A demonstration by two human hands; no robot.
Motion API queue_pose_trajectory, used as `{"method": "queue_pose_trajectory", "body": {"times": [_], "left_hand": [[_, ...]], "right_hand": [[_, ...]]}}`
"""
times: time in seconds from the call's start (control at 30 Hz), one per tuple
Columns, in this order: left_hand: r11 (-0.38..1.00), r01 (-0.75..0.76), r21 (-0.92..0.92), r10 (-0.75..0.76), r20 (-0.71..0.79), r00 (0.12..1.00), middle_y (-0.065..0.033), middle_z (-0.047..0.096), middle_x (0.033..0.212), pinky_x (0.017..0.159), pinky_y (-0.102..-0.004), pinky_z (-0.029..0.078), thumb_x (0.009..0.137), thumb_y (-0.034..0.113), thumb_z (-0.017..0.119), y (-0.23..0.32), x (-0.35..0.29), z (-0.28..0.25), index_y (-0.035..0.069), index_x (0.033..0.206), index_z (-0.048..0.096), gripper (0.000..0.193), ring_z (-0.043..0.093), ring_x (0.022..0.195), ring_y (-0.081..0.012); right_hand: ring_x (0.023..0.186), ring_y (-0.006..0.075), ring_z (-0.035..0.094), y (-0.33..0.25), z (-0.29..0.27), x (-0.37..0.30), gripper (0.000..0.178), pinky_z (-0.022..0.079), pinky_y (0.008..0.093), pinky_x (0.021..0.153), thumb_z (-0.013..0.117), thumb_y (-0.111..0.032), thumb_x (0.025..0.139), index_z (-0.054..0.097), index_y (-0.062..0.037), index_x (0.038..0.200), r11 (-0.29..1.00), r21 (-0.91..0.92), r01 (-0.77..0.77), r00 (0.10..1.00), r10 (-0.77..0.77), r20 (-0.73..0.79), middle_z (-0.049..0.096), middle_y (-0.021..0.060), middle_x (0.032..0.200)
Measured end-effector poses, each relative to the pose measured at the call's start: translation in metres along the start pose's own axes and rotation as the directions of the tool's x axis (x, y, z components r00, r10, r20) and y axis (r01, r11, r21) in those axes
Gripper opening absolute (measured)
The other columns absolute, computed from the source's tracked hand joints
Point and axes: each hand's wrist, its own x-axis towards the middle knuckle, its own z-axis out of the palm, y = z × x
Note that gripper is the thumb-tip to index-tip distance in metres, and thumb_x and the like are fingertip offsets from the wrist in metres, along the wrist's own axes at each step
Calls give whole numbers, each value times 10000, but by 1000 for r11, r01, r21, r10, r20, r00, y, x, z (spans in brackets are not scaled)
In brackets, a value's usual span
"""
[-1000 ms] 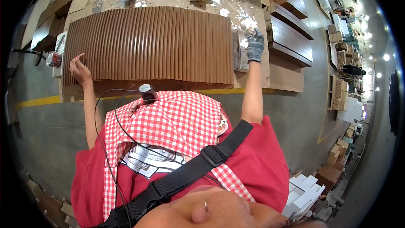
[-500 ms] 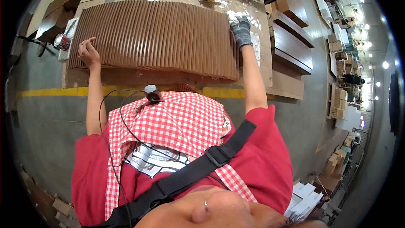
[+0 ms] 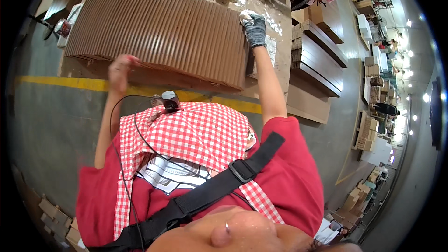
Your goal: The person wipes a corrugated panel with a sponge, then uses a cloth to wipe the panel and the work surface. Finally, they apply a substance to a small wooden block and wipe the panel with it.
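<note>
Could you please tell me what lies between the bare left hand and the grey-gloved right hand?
In the head view, a brown, ribbed row of narrow strips lies between the bare left hand and the grey-gloved right hand.

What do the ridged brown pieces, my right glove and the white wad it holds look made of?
Ridged brown pieces: probably wood or wood composite, satin finish, judging by the soft sheen along the ridges. Glove: apparently knitted fabric, matte, with mottled grey streaks. White wad: perhaps cloth, matte, from its crumpled look, but too small to be sure.
</note>
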Motion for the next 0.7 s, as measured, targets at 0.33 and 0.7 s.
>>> {"method": "queue_pose_trajectory", "body": {"times": [0.33,0.7], "left_hand": [[751,299,589,-645,555,525,-59,701,740,765,-324,509,927,625,493,14,-17,161,26,886,741,649,677,765,-187],[604,-237,761,-341,515,786,-18,715,860,621,-359,523,995,274,424,-56,-22,151,272,1387,416,392,691,730,-210]], "right_hand": [[1012,387,614,-99,87,7,343,484,426,920,735,-214,821,659,-36,1104,982,19,188,982,-188,-12,646,214,1061],[973,417,621,-131,110,-7,269,510,461,872,627,-158,866,660,-33,1102,968,142,205,976,-214,48,647,222,1067]]}}
